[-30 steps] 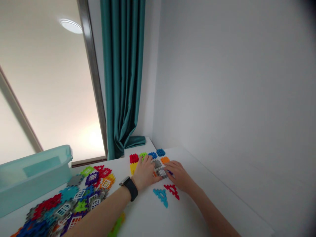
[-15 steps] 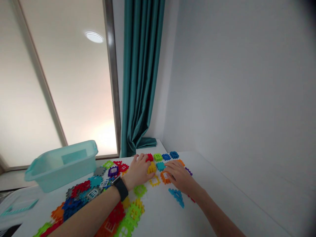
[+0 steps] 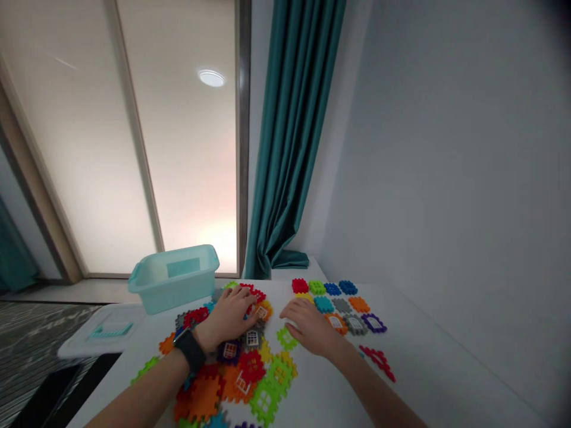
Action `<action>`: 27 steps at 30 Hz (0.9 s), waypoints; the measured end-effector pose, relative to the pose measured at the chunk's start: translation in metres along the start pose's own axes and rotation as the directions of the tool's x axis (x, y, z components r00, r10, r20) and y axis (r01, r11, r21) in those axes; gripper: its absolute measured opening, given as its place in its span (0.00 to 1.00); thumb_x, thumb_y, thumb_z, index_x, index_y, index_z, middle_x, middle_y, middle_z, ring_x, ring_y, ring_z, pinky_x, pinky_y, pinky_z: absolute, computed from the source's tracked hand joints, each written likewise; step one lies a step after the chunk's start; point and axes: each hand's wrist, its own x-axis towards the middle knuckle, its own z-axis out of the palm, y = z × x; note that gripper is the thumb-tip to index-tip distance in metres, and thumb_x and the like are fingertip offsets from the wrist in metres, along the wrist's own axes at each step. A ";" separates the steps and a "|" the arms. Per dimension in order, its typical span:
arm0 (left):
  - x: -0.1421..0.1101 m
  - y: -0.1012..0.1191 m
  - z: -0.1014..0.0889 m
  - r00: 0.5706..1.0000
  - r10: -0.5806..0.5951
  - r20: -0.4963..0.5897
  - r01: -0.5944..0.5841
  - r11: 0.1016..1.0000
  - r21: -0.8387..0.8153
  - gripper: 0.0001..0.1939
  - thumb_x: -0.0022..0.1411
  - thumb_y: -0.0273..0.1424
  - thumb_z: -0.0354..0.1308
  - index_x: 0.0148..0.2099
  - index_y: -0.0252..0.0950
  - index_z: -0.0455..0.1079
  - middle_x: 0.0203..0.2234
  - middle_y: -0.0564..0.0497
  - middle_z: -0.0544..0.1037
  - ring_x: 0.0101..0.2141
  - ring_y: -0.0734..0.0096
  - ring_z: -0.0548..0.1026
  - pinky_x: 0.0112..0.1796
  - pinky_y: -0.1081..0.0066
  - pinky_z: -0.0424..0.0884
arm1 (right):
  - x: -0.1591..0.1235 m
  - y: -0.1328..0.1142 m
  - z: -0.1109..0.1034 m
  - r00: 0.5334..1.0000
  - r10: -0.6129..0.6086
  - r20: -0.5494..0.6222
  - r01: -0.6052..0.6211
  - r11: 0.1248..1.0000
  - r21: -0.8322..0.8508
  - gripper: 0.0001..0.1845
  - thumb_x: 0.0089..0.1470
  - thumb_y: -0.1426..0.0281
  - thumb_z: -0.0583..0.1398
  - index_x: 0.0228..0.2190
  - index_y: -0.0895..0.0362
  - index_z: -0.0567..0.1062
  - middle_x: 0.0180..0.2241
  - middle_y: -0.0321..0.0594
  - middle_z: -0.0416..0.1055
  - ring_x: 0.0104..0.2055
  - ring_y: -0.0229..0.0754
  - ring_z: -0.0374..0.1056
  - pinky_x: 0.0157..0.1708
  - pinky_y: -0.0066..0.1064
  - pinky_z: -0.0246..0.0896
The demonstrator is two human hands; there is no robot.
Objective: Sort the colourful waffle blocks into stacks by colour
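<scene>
My left hand (image 3: 227, 318), a black watch strap on its wrist, lies palm-down on a heap of interlocking plastic waffle blocks (image 3: 236, 374); whether it grips one is hidden. My right hand (image 3: 310, 330) rests just right of the heap, fingers apart and holding nothing. A green block (image 3: 285, 339) lies by its fingertips. An orange window block (image 3: 335, 323) sits close to its knuckles. Further right, rows of single blocks include a red block (image 3: 300, 286), a grey window block (image 3: 355, 324) and a purple window frame (image 3: 373, 323). A red triangular block (image 3: 378, 362) lies below them.
A pale teal plastic tub (image 3: 173, 279) stands behind the heap, and its lid (image 3: 102, 333) lies left of it. The white table's edge (image 3: 102, 371) drops to a dark floor. A grey wall (image 3: 446, 178) bounds the right side, beside a teal curtain (image 3: 289, 148).
The view has swung left, showing more of the tub and floor. Both hands have moved left off the rows, my left hand onto the heap. The rows now hold more separate blocks.
</scene>
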 end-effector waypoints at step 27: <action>-0.076 -0.034 -0.002 0.994 0.055 0.094 -0.022 0.948 -0.319 0.10 0.61 0.39 0.64 0.43 0.42 0.73 0.45 0.50 0.76 0.49 0.56 0.70 0.53 0.59 0.63 | 0.003 -0.059 0.053 0.981 0.136 -0.137 -0.095 0.958 0.272 0.19 0.59 0.76 0.57 0.51 0.51 0.71 0.51 0.44 0.72 0.55 0.50 0.67 0.56 0.44 0.62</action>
